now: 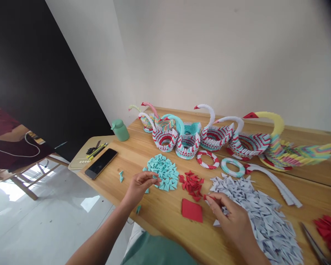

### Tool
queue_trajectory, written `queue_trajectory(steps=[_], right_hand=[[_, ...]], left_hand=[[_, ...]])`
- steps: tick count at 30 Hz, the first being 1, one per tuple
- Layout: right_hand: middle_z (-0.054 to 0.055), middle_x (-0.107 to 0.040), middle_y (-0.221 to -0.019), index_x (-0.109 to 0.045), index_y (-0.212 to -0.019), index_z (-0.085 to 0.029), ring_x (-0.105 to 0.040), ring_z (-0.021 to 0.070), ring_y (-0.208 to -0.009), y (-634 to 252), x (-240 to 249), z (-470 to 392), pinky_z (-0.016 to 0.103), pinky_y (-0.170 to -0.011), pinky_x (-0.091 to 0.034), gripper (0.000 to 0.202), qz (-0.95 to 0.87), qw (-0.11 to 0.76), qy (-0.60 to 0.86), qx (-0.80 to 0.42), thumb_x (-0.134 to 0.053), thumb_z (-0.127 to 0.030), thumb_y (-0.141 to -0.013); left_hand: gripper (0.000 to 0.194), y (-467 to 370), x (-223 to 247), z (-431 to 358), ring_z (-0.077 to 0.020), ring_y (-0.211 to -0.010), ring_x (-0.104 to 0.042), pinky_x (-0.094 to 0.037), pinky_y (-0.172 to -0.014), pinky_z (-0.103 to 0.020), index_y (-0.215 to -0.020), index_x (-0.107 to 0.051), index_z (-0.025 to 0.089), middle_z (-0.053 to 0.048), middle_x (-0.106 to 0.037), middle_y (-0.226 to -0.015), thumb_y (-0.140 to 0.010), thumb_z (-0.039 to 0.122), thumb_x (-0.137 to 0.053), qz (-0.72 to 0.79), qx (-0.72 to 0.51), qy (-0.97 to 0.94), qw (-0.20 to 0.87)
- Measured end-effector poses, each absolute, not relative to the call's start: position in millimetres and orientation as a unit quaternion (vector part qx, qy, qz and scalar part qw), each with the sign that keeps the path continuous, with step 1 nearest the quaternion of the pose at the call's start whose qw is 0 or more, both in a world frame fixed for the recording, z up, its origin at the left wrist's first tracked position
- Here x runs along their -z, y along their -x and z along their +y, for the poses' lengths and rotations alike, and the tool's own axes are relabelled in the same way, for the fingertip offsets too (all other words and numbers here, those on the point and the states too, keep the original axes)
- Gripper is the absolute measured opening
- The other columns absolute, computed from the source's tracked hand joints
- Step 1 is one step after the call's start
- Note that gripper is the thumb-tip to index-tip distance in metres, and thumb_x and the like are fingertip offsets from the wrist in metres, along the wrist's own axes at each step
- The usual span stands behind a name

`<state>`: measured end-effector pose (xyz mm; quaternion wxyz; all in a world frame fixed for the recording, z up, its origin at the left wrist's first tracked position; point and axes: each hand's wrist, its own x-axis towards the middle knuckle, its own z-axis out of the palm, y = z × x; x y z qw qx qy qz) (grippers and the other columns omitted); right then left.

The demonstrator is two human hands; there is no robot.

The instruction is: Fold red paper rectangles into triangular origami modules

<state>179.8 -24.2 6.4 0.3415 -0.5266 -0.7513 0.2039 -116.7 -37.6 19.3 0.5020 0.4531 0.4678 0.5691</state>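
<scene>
My left hand [145,183] is closed in a pinch over the near left edge of the pile of teal folded paper pieces [165,170]; a small teal piece shows at its fingertips. Between the thumb and fingers of my right hand [226,208] is a small red folded piece [209,197]. That hand is beside the left edge of the pile of white folded pieces [260,213]. A small pile of red pieces [192,185] lies between my two hands, with a stack of red paper [192,210] just in front of it.
Folded-paper swans [216,137] stand along the wall. Two paper rings [207,159] and a loose white neck [277,182] lie before them. Phone [101,163] and green jar [120,130] are left; scissors [313,243] lie right. A seated person [5,129] is at far left.
</scene>
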Motion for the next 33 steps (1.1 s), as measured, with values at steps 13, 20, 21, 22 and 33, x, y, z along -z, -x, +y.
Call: queue_trajectory(steps=[13, 20, 21, 22, 33], right_hand=[[-0.003, -0.061, -0.054, -0.066, -0.078, -0.023, -0.054, 0.0134, -0.048, -173, -11, -27, 0.022, -0.049, -0.042, 0.036, -0.722, 0.361, 0.548, -0.217, -0.046, -0.052, -0.089], [-0.003, -0.059, -0.054, -0.065, -0.079, -0.023, -0.055, 0.0131, -0.049, -174, -10, -27, 0.022, -0.051, -0.042, 0.033, -0.718, 0.356, 0.553, -0.228, -0.047, -0.049, -0.089], [-0.003, -0.059, -0.054, -0.065, -0.079, -0.023, -0.055, 0.0132, -0.049, -174, -10, -27, 0.022, -0.051, -0.042, 0.033, -0.718, 0.355, 0.553, -0.227, -0.047, -0.049, -0.089], [-0.003, -0.059, -0.054, -0.065, -0.079, -0.023, -0.055, 0.0133, -0.049, -174, -9, -27, 0.022, -0.051, -0.042, 0.033, -0.719, 0.355, 0.553, -0.227, -0.047, -0.050, -0.088], [-0.003, -0.059, -0.055, -0.064, -0.079, -0.023, -0.053, 0.0129, -0.048, -175, -10, -26, 0.021, -0.050, -0.041, 0.031, -0.735, 0.345, 0.541, -0.217, -0.047, -0.048, -0.089]], left_hand=[[0.028, 115, -8, -18, -0.0135, -0.054, -0.060, -0.049, -0.058, -0.026, -0.070, -0.068, 0.013, -0.002, -0.066, -0.056, -0.072, 0.040, -0.075, 0.465, -0.577, -0.479, 0.472], [0.030, 123, -15, -10, -0.0145, -0.058, -0.062, -0.050, -0.062, -0.027, -0.086, -0.070, 0.013, -0.004, -0.069, -0.065, -0.078, 0.041, -0.067, 0.499, -0.544, -0.510, 0.441], [0.031, 124, -16, -8, -0.0139, -0.059, -0.061, -0.049, -0.062, -0.027, -0.092, -0.070, 0.013, -0.003, -0.068, -0.066, -0.080, 0.041, -0.064, 0.507, -0.542, -0.517, 0.427], [0.033, 125, -16, -7, -0.0130, -0.059, -0.059, -0.048, -0.061, -0.026, -0.099, -0.069, 0.013, -0.002, -0.067, -0.066, -0.082, 0.041, -0.062, 0.514, -0.540, -0.523, 0.412], [0.040, 128, -9, 10, -0.0089, -0.047, -0.031, -0.027, -0.047, -0.020, -0.102, -0.060, 0.013, 0.009, -0.030, -0.051, -0.083, 0.048, -0.058, 0.542, -0.531, -0.536, 0.369]])
